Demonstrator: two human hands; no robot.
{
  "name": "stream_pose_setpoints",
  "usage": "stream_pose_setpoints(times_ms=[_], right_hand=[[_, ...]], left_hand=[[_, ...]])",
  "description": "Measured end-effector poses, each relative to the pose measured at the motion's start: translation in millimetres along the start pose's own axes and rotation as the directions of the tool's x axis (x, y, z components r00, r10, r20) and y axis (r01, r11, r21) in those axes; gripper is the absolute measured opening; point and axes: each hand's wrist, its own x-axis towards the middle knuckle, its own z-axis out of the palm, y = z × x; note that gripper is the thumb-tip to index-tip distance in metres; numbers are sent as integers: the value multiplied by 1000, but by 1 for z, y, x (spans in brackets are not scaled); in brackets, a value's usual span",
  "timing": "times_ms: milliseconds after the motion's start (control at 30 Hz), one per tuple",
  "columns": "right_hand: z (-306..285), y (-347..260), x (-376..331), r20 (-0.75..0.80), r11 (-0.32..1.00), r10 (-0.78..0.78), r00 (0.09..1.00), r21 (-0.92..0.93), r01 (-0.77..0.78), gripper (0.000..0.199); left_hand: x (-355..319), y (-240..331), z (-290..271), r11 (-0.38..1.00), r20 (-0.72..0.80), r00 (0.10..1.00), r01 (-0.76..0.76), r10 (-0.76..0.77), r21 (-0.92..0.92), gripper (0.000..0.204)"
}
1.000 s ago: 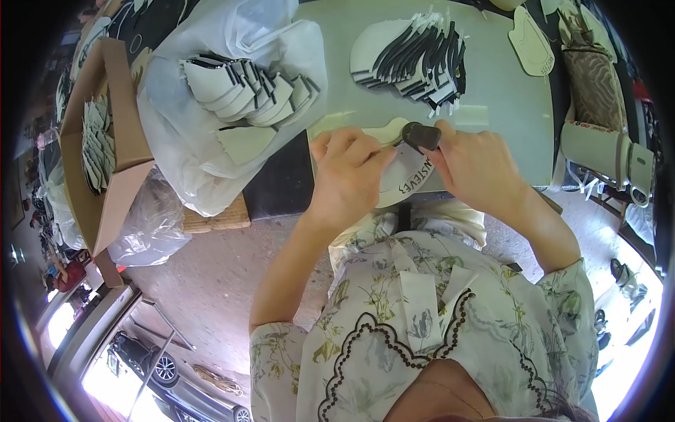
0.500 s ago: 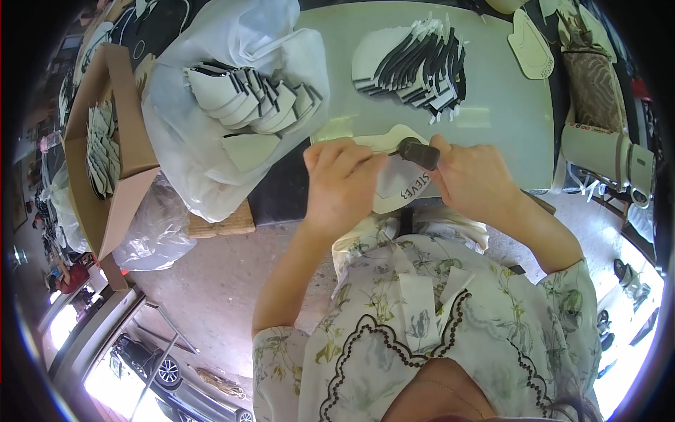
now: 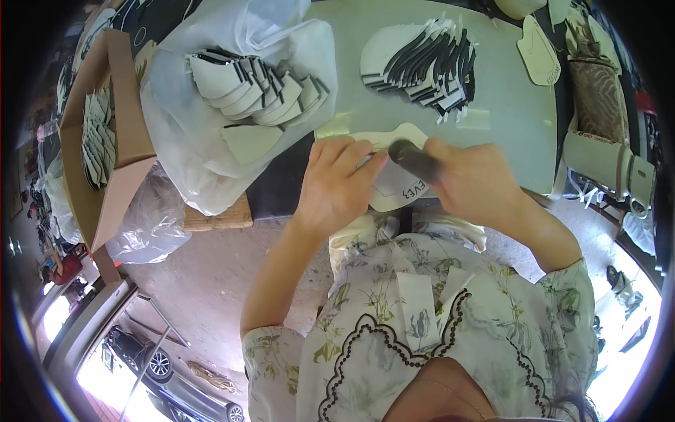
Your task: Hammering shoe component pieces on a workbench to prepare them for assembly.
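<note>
Right hand [image 3: 470, 179] grips dark tool [image 3: 416, 162] (blurred); left hand [image 3: 337, 184] on pale, lettered piece [image 3: 392, 188], grip unclear.

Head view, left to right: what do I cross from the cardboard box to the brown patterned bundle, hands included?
Cardboard box → fanned pieces on white plastic → left hand → dark tool → right hand → upper-right pale cut-out → brown patterned bundle.

Daylight burns out to white at the near left and near right, while the middle is evenly lit. Pale glare patches lie on the smooth grey-green tabletop [image 3: 527, 141]; the crumpled clear plastic bag [image 3: 151, 228] glints. The dark brown cylindrical tool [image 3: 416, 162] and bare right hand [image 3: 474, 176] blur. Edges bend toward a black, blue-fringed rim.
</note>
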Motion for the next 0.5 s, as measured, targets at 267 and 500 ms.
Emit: stream_pose_setpoints(times_ms=[267,500], right_hand=[[1,0,0,-11,999,-15,1000,41,16,26],[7,-7,6,-47,996,-66,997,57,68,23]], left_hand=[[-14,4,2,996,-50,998,42,-39,74,35],[-17,21,-6,984,66,992,98,-109,147,36]])
